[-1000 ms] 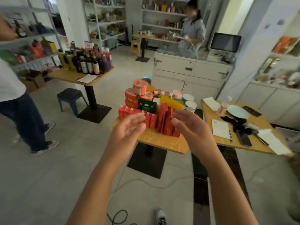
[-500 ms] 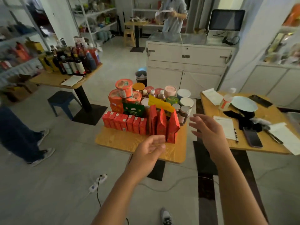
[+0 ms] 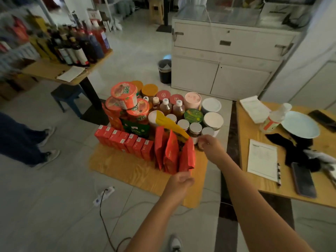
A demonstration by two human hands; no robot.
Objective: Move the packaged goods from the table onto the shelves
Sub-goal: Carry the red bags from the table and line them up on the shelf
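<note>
centre frame: left hand (image 3: 180, 181) curled at red pouch (image 3: 187, 157) base, right hand (image 3: 209, 146) curled beside its top; hold cannot be told. grip both ends, lift upright.

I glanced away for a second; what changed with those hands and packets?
Both hands reached forward to the red pouches: left hand now at the nearest pouch's bottom edge, right hand by its top. Whether either holds it is unclear. Red boxes, noodle cups and jars stayed put.

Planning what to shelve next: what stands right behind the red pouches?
A yellow pouch leans over silver-lidded jars, with a green box further left. The red pouches hide the jars' lower parts and the table behind them.
</note>
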